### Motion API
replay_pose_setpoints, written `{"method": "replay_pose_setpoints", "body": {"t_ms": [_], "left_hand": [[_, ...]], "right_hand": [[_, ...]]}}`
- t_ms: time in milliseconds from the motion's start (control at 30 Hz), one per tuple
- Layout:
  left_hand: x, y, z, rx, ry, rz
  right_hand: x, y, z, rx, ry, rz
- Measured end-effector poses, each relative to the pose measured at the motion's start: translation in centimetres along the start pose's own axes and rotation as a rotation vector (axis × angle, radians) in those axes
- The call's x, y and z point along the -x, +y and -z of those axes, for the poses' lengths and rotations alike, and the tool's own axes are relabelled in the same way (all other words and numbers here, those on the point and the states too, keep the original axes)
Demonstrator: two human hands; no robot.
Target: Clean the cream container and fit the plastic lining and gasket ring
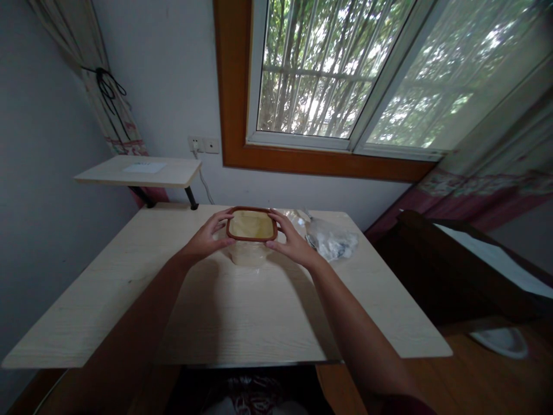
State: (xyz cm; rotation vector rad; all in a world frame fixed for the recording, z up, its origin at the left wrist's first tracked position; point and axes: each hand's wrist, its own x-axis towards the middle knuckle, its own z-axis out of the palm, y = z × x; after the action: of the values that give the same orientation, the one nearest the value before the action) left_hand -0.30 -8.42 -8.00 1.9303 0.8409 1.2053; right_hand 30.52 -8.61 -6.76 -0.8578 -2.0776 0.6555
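Observation:
Between my two hands is a rounded rectangular lid [251, 224] with a brown rim and a see-through, yellowish middle. My left hand [210, 235] grips its left edge, fingers at the far side and thumb at the near corner. On the right edge, my right hand [294, 239] holds it the same way. Directly beneath the lid is a clear container [250, 255] on the table [268, 311]. Whether the lid touches the container all round, I cannot tell.
Crumpled clear plastic bags [332, 237] lie right of my right hand. A small raised shelf [173, 168] with a white paper [144, 167] stands at the back left. The wall and window [319, 75] are behind the table. Dark furniture [466, 259] stands to the right.

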Motion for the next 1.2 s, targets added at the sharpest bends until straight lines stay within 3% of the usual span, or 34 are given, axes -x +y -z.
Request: {"method": "replay_pose_setpoints", "body": {"t_ms": [467, 1200], "left_hand": [[0.1, -0.4, 0.4, -0.069, -0.01, 0.0], [-0.2, 0.2, -0.5, 0.001, -0.005, 0.016]], "right_hand": [[-0.1, -0.3, 0.0, -0.091, -0.012, -0.03], [-0.1, -0.8, 0.0, -0.117, -0.015, -0.073]]}}
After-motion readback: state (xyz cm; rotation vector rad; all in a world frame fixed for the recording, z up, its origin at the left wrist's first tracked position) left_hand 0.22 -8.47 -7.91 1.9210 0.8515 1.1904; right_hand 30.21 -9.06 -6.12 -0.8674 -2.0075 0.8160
